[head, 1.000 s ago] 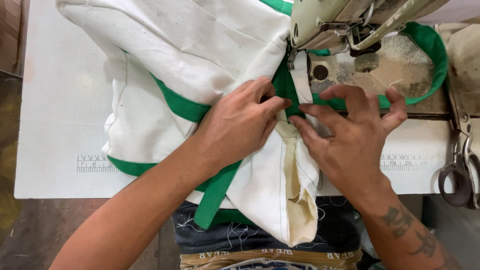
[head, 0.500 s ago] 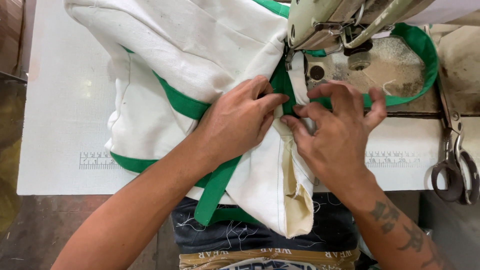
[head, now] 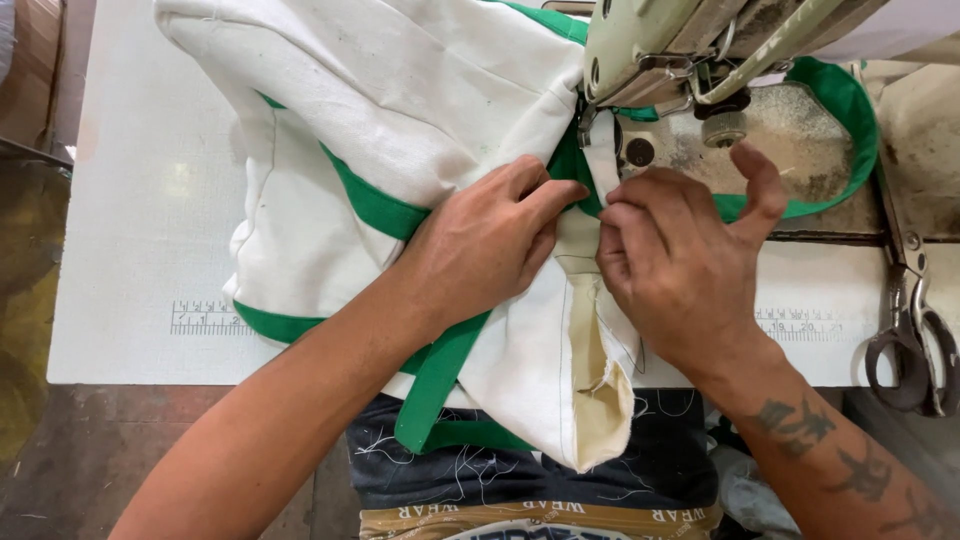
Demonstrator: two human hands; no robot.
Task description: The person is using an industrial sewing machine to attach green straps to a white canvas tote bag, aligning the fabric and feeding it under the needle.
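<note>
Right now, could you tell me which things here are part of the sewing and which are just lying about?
In use: left hand, right hand, white cloth, green binding tape, sewing machine.
Lying about: scissors, printed ruler on the table.

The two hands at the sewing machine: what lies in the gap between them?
In the head view, a narrow folded strip of white cloth runs between the left hand and the right hand, just below the green binding tape.
</note>
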